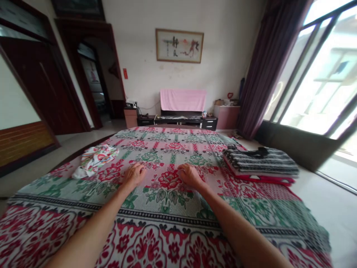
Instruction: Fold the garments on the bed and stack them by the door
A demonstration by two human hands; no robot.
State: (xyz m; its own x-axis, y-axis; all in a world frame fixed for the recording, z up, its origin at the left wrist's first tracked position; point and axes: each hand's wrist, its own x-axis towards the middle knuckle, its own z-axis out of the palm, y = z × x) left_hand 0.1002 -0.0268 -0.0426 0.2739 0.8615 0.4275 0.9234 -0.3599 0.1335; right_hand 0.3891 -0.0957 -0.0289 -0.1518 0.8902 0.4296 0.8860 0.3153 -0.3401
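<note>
A large floral blanket point(164, 201) in red, pink, green and grey lies spread before me, mostly flat. My left hand point(134, 173) rests on its pink middle, left of a red rose motif, with the fingers curled in. On the other side of that rose, my right hand point(191, 175) also touches the fabric, its fingers bent toward the left hand. Both hands look closed; the undersides of the fingers are hidden, so whatever they hold does not show. Beyond the left hand lies a crumpled white cloth with a colourful print point(96, 160).
A folded black-and-white striped textile point(259, 162) sits on a red folded one point(267, 179) at the right. Farther back stand a low black cabinet point(209, 123) and a screen under a pink cloth point(182, 98). A purple curtain point(267, 67) hangs beside the window.
</note>
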